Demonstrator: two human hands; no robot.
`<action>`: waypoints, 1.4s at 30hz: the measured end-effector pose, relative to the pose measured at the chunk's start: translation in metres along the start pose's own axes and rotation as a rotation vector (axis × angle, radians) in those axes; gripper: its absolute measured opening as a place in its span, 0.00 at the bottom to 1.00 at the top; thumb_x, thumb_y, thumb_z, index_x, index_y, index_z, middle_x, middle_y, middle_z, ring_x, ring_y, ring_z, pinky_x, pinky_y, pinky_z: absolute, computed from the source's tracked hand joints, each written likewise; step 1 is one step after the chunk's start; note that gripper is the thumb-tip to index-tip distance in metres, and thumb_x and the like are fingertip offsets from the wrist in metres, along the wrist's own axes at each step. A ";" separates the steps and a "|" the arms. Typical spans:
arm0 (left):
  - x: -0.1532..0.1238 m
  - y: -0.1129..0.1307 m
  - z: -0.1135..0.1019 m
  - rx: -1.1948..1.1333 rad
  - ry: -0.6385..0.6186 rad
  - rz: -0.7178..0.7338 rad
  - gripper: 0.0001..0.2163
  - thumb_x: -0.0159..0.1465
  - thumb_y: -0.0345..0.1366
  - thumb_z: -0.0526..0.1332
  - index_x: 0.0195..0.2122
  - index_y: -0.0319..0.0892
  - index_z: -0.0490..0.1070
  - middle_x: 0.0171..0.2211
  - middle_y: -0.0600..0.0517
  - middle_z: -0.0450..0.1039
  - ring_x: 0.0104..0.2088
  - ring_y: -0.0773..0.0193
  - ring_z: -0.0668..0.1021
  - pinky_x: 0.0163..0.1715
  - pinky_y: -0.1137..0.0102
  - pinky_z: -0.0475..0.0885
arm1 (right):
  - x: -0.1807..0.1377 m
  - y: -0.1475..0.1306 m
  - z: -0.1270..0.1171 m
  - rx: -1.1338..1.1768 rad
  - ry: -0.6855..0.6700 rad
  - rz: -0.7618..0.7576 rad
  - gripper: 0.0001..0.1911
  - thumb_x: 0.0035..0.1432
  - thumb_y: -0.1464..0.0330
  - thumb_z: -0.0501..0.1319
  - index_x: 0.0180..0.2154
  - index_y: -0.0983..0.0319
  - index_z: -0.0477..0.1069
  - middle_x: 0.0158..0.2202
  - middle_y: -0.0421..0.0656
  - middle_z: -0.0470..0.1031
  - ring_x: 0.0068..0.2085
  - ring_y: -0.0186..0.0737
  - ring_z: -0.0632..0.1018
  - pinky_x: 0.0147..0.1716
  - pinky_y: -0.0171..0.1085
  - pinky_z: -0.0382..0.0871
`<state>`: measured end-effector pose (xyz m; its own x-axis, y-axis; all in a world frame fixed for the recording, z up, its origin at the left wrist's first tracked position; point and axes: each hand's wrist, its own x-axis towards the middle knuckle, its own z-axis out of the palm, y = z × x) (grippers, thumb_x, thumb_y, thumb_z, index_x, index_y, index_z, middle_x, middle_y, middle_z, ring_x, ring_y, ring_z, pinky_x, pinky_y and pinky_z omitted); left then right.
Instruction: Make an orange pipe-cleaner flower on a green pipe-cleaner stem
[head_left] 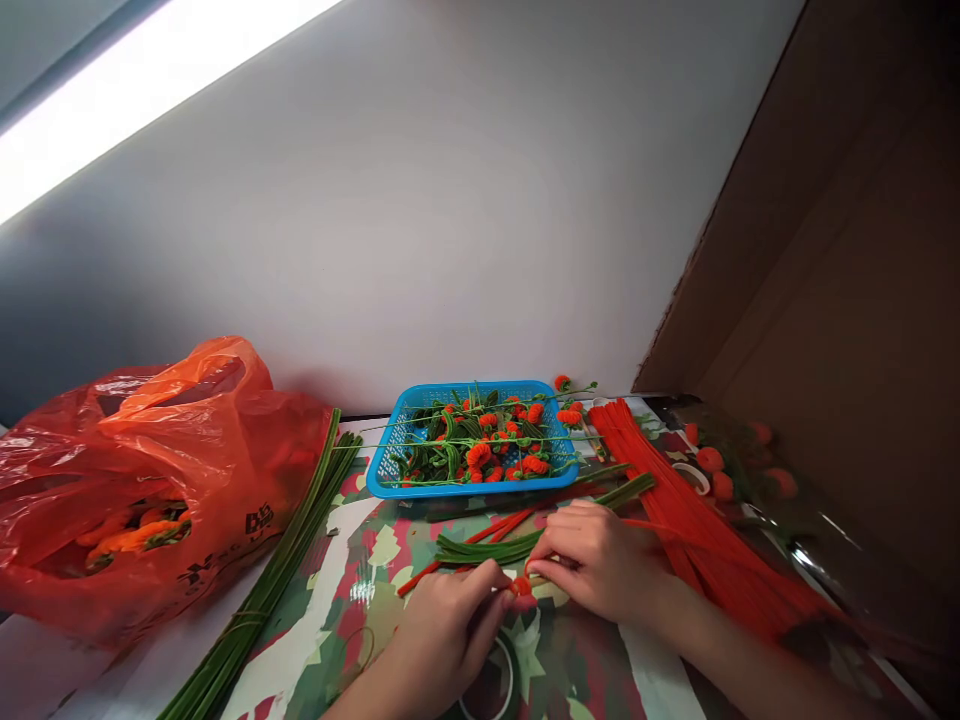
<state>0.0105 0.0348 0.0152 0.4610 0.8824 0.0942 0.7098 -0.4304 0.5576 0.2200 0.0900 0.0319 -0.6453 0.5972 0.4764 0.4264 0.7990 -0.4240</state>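
Note:
My left hand (442,635) and my right hand (592,560) meet low in the middle of the view, both pinched on a small orange pipe-cleaner piece (521,586) between their fingertips. A short bundle of green pipe cleaners (487,548) lies just behind the hands, with a few orange ones (495,530) crossing it. Behind them stands a blue basket (390,462) holding several finished orange flowers on green stems.
A large orange plastic bag (150,480) sits at the left with orange and green pieces inside. Long green stems (277,570) lie beside it. A thick bundle of orange pipe cleaners (675,490) lies at the right, near orange balls (712,470) and a brown cardboard wall (840,280).

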 end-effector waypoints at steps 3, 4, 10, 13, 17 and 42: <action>0.001 0.001 0.002 -0.060 0.061 -0.073 0.10 0.68 0.39 0.46 0.32 0.44 0.61 0.21 0.56 0.68 0.21 0.67 0.68 0.23 0.74 0.56 | -0.001 -0.006 0.002 -0.093 0.069 -0.059 0.10 0.61 0.69 0.56 0.27 0.62 0.70 0.23 0.39 0.72 0.27 0.33 0.70 0.29 0.35 0.53; 0.001 0.002 0.003 -0.082 0.074 -0.094 0.11 0.68 0.39 0.46 0.31 0.44 0.61 0.20 0.56 0.67 0.21 0.67 0.68 0.23 0.74 0.56 | -0.001 -0.007 0.003 -0.117 0.088 -0.078 0.11 0.62 0.69 0.55 0.27 0.63 0.70 0.23 0.40 0.71 0.27 0.34 0.69 0.28 0.35 0.53; 0.003 0.003 0.005 -0.193 0.097 -0.159 0.12 0.68 0.41 0.46 0.28 0.44 0.58 0.21 0.56 0.65 0.21 0.67 0.66 0.22 0.74 0.55 | -0.004 -0.010 0.010 -0.159 0.142 -0.115 0.13 0.62 0.71 0.54 0.26 0.63 0.69 0.21 0.40 0.68 0.25 0.34 0.65 0.27 0.36 0.51; 0.002 0.002 0.007 -0.240 0.105 -0.174 0.12 0.68 0.41 0.46 0.29 0.44 0.59 0.21 0.56 0.65 0.22 0.67 0.65 0.23 0.74 0.55 | -0.005 -0.010 0.013 -0.136 0.145 -0.101 0.12 0.62 0.71 0.54 0.26 0.63 0.69 0.21 0.40 0.69 0.25 0.34 0.66 0.27 0.36 0.51; 0.002 0.003 0.008 -0.309 0.126 -0.201 0.12 0.67 0.42 0.48 0.28 0.43 0.60 0.21 0.56 0.63 0.22 0.67 0.64 0.23 0.74 0.55 | -0.007 -0.011 0.015 -0.084 0.146 -0.088 0.10 0.61 0.72 0.56 0.27 0.63 0.69 0.23 0.40 0.72 0.26 0.34 0.69 0.28 0.36 0.53; 0.006 0.007 0.010 -1.034 0.219 -0.329 0.17 0.60 0.50 0.57 0.29 0.41 0.61 0.21 0.58 0.58 0.22 0.72 0.63 0.22 0.78 0.58 | -0.001 -0.016 0.009 0.223 0.268 -0.002 0.06 0.58 0.69 0.60 0.34 0.61 0.76 0.23 0.41 0.77 0.25 0.34 0.73 0.28 0.34 0.65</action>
<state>0.0235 0.0352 0.0109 0.1546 0.9831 -0.0979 -0.0536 0.1073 0.9928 0.2077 0.0760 0.0314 -0.4436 0.6168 0.6502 0.2576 0.7826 -0.5667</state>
